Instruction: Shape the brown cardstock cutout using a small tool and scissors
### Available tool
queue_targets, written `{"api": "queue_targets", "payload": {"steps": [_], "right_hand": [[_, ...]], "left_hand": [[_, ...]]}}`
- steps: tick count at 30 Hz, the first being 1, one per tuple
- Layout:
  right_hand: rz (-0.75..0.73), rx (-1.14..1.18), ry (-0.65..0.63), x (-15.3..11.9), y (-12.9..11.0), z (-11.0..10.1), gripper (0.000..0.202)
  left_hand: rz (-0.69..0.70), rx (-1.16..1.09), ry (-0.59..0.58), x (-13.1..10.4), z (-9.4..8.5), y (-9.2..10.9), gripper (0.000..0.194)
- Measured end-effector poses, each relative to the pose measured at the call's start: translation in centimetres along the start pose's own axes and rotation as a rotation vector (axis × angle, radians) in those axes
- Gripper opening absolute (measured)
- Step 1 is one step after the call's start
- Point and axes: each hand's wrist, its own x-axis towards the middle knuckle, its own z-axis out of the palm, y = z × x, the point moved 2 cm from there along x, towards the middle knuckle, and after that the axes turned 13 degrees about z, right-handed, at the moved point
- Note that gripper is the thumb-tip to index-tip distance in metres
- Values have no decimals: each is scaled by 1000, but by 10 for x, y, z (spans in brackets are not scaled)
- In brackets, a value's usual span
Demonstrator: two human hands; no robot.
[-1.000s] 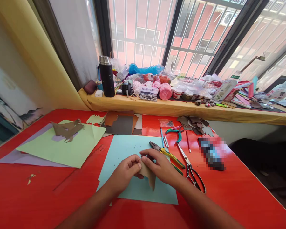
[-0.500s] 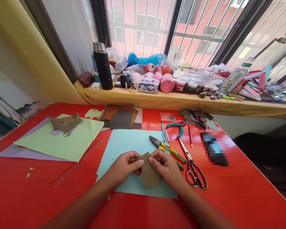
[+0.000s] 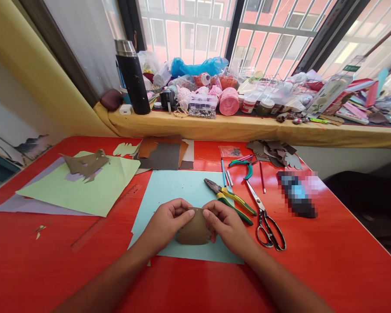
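Note:
Between my two hands is a small olive-brown piece of leather or card with a wavy lower edge and a tiny hole near its top. My left hand pinches its upper left corner between thumb and fingers. On the opposite side my right hand grips the upper right corner the same way. The piece is held above a light blue sheet lying on the red table. Just beyond my right hand lie yellow-and-green pliers, and to their right are scissors.
Green and lilac paper bears a brown offcut on the left, beside a clear ruler. Brown sheets and scraps lie at the back. A black thermos stands on the crowded sill. A blurred dark object lies right.
The brown piece has turned from a slant to nearly level, its lower edge swinging left and up. Both hands keep their pinch on it. The camera view has shifted slightly.

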Motion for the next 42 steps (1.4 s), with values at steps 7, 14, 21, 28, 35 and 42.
{"api": "queue_targets", "payload": {"steps": [7,14,21,28,35,42], "right_hand": [[10,-54,31,-1,1,4,38],[0,-87,5,-3,1,8,40],[15,-53,1,-2,1,7,40],[26,-47,-1,-3,2,7,41],[36,-50,5,-3,1,9,40],[24,14,71,-3,-2,4,39]], "left_hand": [[26,37,-46,0,5,5,34],[10,112,-51,-1,7,3,29],[-6,81,-46,0,7,3,27],[-15,79,-62,0,5,3,32],[-32,68,-52,-1,5,1,27],[-55,-139,-169,-2,7,0,33]]}}
